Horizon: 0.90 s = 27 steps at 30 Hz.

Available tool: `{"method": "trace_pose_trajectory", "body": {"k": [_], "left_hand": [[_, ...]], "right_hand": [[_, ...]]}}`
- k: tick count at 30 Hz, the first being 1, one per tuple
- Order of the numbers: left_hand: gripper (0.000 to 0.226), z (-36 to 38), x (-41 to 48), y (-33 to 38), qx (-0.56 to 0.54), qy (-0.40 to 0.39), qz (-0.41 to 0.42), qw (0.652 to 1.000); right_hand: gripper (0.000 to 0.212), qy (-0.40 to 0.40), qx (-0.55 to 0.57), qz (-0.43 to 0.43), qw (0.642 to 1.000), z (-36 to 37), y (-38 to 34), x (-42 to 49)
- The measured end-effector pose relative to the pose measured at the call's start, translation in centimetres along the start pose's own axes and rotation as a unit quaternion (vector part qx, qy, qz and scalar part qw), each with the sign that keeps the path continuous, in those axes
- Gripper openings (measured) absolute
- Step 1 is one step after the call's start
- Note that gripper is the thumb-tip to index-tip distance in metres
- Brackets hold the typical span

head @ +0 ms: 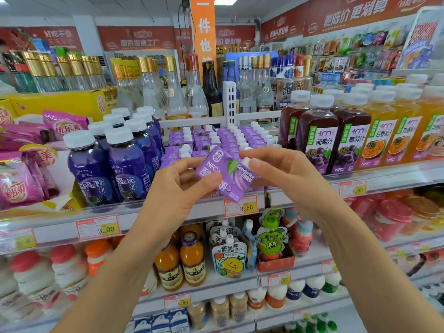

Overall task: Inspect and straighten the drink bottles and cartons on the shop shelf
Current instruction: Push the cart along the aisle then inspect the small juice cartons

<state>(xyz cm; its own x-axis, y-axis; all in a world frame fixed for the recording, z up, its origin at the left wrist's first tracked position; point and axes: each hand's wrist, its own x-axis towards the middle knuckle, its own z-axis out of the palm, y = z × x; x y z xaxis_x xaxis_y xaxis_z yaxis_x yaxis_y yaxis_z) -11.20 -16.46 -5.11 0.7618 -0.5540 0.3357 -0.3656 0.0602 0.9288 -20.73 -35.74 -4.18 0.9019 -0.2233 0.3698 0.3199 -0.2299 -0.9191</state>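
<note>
You hold a tilted purple carton point(224, 175) in both hands, left hand point(179, 188) at eight o'clock, right hand point(286, 174) pinching its white cap point(245, 161) at two o'clock.

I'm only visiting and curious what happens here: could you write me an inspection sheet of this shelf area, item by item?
Surface: shop shelf, fully stocked, price tags on its front rail.
Job's things: purple carton held tilted in front of the shelf; rows of shelved cartons behind it; blue bottles to their left, grape juice bottles and orange juice bottles to their right, all upright.
Clutter: pink snack packets lying loosely at the shelf's left end.
Grippers: left hand pinches the carton's lower end; right hand pinches at its white cap.
Cables: black cable hanging beside the orange banner.
Surroundings: liquor bottles behind; drink pouches on the shelf below.
</note>
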Motion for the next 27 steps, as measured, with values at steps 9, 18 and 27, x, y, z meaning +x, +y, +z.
{"method": "trace_pose_trajectory", "body": {"k": [9, 18, 27], "left_hand": [[0.070, -2.3, 3.4, -2.4, 0.317, 0.035, 0.092, 0.943], [0.060, -4.3, 5.7, -8.1, 0.554, -0.028, 0.211, 0.805], [0.050, -4.0, 5.9, -8.7, 0.571, 0.013, 0.232, 0.788]], "right_hand": [[0.013, 0.070, -0.114, -0.069, 0.989, -1.3, -2.2, 10.5], [0.017, 0.092, -0.380, -0.100, 0.915, 0.4, 2.4, 25.0], [0.014, 0.052, -0.398, -0.012, 0.916, 1.0, 7.0, 29.6]]}}
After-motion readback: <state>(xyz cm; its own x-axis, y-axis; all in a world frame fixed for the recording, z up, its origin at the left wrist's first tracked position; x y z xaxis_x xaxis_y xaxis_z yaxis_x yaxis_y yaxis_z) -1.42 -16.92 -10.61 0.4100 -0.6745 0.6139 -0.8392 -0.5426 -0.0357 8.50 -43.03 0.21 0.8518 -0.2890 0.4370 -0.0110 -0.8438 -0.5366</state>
